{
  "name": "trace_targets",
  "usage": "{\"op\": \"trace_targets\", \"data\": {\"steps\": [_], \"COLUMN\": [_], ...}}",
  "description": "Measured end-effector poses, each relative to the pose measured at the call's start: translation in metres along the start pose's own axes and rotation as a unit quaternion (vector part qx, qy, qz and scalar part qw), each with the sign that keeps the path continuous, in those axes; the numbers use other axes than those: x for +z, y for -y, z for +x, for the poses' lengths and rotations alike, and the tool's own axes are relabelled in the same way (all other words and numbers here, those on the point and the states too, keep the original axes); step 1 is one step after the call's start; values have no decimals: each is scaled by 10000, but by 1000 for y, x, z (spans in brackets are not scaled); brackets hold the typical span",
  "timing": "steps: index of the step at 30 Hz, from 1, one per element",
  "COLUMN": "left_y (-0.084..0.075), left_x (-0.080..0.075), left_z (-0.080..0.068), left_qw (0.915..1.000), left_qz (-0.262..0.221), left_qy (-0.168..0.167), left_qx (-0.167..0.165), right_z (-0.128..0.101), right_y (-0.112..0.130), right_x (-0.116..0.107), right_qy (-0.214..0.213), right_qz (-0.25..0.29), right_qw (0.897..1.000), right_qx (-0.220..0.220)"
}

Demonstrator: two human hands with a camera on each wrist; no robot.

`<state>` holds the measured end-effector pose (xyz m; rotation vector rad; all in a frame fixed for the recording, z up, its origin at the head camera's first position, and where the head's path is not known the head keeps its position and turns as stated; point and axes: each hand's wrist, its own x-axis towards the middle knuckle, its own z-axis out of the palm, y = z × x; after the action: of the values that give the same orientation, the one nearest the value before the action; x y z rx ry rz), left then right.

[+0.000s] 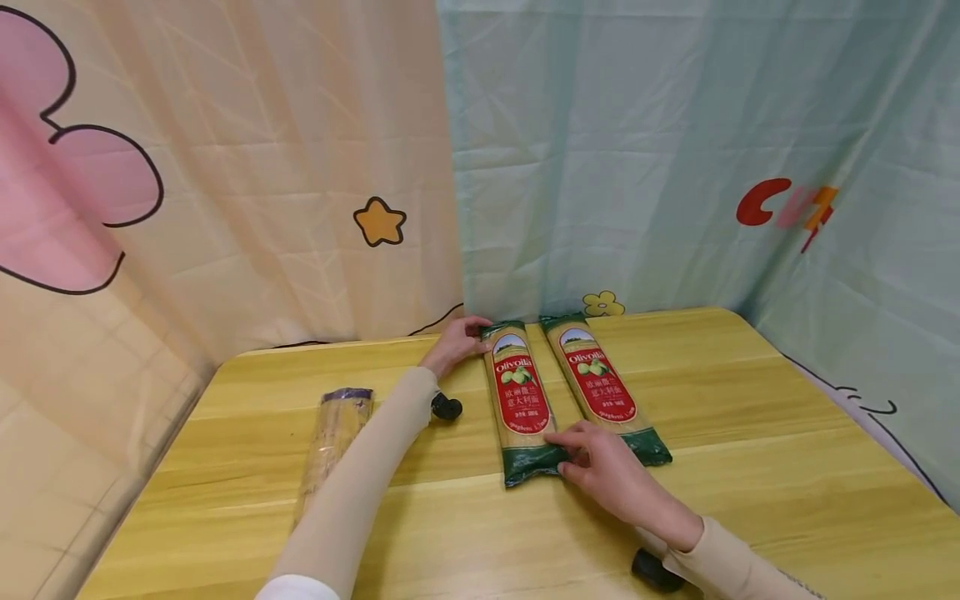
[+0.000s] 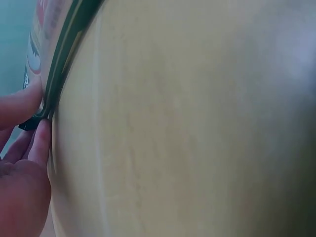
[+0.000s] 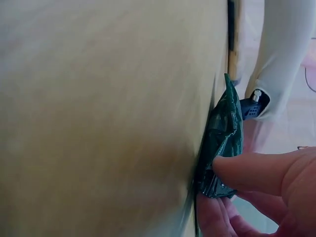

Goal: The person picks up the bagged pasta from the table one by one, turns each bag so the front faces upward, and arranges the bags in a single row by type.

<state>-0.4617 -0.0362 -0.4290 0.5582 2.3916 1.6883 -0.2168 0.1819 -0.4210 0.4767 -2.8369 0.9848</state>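
Two packs of spaghetti with red labels and green ends lie side by side on the table. My left hand point(image 1: 455, 343) is at the far left corner of the left spaghetti pack point(image 1: 519, 392); in the left wrist view its thumb and fingers point(image 2: 40, 140) pinch the green edge. At the near right corner of that same pack, my right hand point(image 1: 611, 471) pinches the crumpled green end point(image 3: 222, 143) between thumb and fingers. The right spaghetti pack point(image 1: 596, 371) lies just beyond the right hand, its near end partly covered by it.
A clear pack of noodles point(image 1: 337, 433) with a purple end lies to the left, partly hidden behind my left forearm. The wooden table point(image 1: 750, 400) meets printed curtains point(image 1: 637, 150) at its back edge. Black wrist devices point(image 1: 447, 407) sit under both sleeves.
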Motion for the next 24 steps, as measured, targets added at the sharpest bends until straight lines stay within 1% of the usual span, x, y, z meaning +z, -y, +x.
{"op": "trace_targets", "data": {"steps": [2,5,9,13,17,20,22,24], "left_y": [-1,-1,0,-1,-1,-1,-1,-3], "left_x": [0,0,-2,-1,-3,-7,-10,-14], "left_z": [0,1,2,0,0,0,-1,-2], "left_qw": [10000,9995,9980,9987,9993,9984,9982,9983], "left_qz": [64,310,608,406,-61,-372,-362,-219], "left_qy": [35,93,176,291,369,425,472,539], "left_qx": [25,31,80,85,33,-97,-114,-70], "right_z": [-1,-3,-3,-5,-5,-4,-4,-5], "right_y": [1,3,1,-2,-4,-5,-4,-2], "right_x": [0,0,-1,-2,-2,-2,-2,-4], "right_qy": [27,-36,-187,-34,105,150,157,137], "right_qz": [-52,-7,91,222,361,459,511,621], "right_qw": [10000,10000,9996,9994,9991,9987,9985,9979], "right_qx": [17,6,-201,-253,-200,-179,-141,-81]}}
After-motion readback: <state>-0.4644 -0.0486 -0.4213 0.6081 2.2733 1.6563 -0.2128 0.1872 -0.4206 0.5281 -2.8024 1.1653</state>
